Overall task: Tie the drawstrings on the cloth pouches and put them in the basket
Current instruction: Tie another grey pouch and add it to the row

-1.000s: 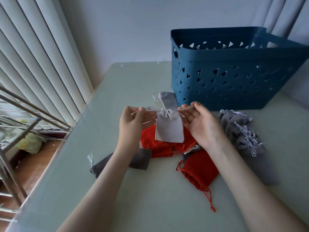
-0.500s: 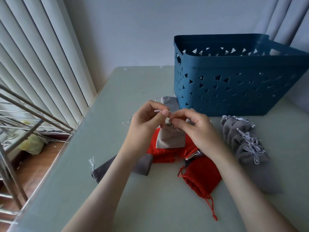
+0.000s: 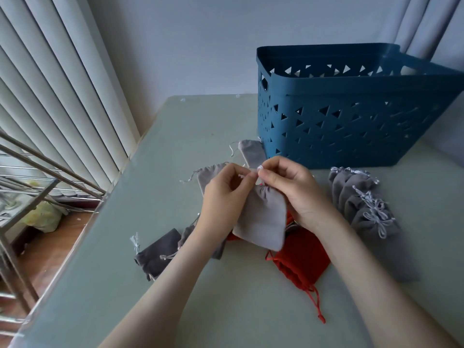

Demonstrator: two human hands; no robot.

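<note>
**Both hands pinch the drawstring at the pouch's neck**

The pale grey pouch [image 3: 261, 219] hangs tilted just above the worktop [image 3: 175, 136], gathered neck uppermost. The left hand [image 3: 226, 194] and right hand [image 3: 293, 187] meet there. Each grip is pressed together, thumb and forefinger pinching the white drawstring [image 3: 259, 168]. The cord is too small to tell whether it is knotted. A red pouch [image 3: 301, 262] lies beneath, tied grey pouches [image 3: 364, 204] lie to the right, and the blue basket [image 3: 351, 126] stands behind.
</note>
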